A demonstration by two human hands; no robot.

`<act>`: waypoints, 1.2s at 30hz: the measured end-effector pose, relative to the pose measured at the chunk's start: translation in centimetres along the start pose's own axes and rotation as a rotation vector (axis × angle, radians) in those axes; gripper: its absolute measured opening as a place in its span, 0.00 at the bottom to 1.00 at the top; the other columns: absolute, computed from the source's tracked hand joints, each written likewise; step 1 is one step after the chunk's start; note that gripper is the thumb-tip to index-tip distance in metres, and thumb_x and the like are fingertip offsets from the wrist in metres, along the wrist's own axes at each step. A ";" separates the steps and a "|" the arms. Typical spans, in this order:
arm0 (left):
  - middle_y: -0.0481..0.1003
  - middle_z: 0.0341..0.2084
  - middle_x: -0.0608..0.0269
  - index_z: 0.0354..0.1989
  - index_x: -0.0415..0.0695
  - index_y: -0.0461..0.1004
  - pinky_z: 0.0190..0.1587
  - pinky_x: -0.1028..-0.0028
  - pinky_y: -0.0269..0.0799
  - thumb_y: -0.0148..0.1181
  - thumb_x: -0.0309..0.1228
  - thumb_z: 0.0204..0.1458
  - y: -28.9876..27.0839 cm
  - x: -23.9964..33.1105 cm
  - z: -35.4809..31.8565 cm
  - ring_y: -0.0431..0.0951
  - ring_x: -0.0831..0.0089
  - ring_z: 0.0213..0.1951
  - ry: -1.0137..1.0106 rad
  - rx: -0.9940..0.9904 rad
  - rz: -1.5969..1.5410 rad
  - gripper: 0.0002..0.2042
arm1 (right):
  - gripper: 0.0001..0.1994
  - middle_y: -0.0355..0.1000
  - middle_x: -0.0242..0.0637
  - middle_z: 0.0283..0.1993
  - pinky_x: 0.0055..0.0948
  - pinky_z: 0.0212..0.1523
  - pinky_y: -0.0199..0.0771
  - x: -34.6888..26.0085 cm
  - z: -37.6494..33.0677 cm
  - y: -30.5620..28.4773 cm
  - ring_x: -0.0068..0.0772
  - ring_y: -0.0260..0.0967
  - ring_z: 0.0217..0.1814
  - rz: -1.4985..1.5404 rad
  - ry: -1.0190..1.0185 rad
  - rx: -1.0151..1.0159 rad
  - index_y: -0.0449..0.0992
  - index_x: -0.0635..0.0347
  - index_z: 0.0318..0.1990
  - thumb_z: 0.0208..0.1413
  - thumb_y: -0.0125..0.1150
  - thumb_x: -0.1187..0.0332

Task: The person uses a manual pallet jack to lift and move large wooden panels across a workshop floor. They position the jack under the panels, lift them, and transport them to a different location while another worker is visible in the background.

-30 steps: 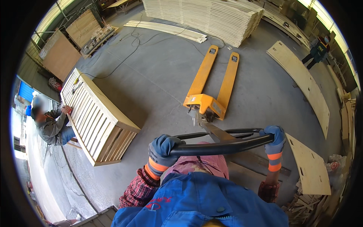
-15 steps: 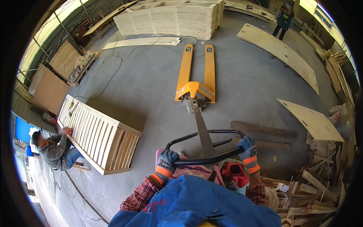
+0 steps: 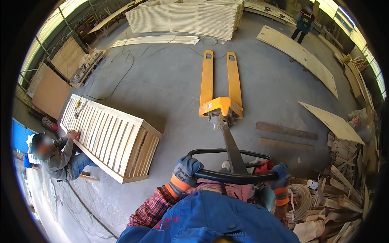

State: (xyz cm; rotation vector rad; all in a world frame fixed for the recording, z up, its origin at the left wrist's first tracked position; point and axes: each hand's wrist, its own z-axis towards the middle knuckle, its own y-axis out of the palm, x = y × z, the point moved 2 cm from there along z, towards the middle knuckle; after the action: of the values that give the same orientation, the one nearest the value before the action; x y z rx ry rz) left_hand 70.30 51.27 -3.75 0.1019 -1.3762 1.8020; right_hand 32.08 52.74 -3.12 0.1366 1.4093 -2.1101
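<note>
Both my hands wear blue-grey work gloves with orange cuffs. My left hand (image 3: 187, 169) is closed round the left end of the black pallet jack handle (image 3: 233, 177). Round its right end grips my right hand (image 3: 280, 178), its fingers partly hidden. From the handle a dark bar runs forward to the yellow pallet jack (image 3: 221, 106). Its two forks (image 3: 207, 77) point away from me, low over the grey floor and carrying nothing.
To the left lies a slatted wooden crate (image 3: 111, 139), with a seated person (image 3: 63, 156) at it. A tall stack of wooden panels (image 3: 184, 18) stands ahead. Boards (image 3: 300, 58) lie right, near a standing person (image 3: 304, 23). Scrap wood (image 3: 342, 190) and coiled rope (image 3: 300, 198) fill the near right.
The pallet jack and its handle have shifted right in view, and the forks' angle has turned slightly. Both my hands have moved right with the handle, still gripping it.
</note>
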 end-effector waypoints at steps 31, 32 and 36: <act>0.68 0.17 0.68 0.27 0.51 0.77 0.25 0.69 0.64 0.73 0.35 0.30 -14.0 9.6 -16.6 0.71 0.67 0.21 0.039 0.310 0.323 0.14 | 0.11 0.67 0.35 0.27 0.38 0.31 0.71 -19.6 -9.6 -7.1 0.41 0.67 0.27 -0.191 -0.268 0.502 0.70 0.55 0.29 0.44 0.68 0.78; 0.68 0.17 0.68 0.28 0.50 0.77 0.25 0.68 0.63 0.73 0.35 0.31 -13.9 9.8 -17.2 0.71 0.67 0.21 0.044 0.307 0.309 0.14 | 0.11 0.67 0.36 0.27 0.38 0.31 0.71 -19.9 -10.4 -7.1 0.42 0.67 0.27 -0.186 -0.271 0.495 0.70 0.55 0.29 0.44 0.68 0.78; 0.69 0.19 0.68 0.29 0.51 0.75 0.28 0.67 0.64 0.73 0.35 0.33 -13.6 10.8 -19.1 0.70 0.67 0.22 0.068 0.371 0.327 0.14 | 0.14 0.65 0.30 0.27 0.36 0.31 0.70 -21.0 -11.8 -7.5 0.37 0.66 0.25 -0.239 -0.253 0.521 0.68 0.49 0.32 0.43 0.66 0.78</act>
State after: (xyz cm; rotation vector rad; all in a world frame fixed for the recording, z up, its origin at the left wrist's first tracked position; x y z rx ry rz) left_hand 80.04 73.67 4.69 0.0095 -1.0404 2.3001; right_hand 42.69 73.70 6.13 -0.0989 0.7384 -2.5480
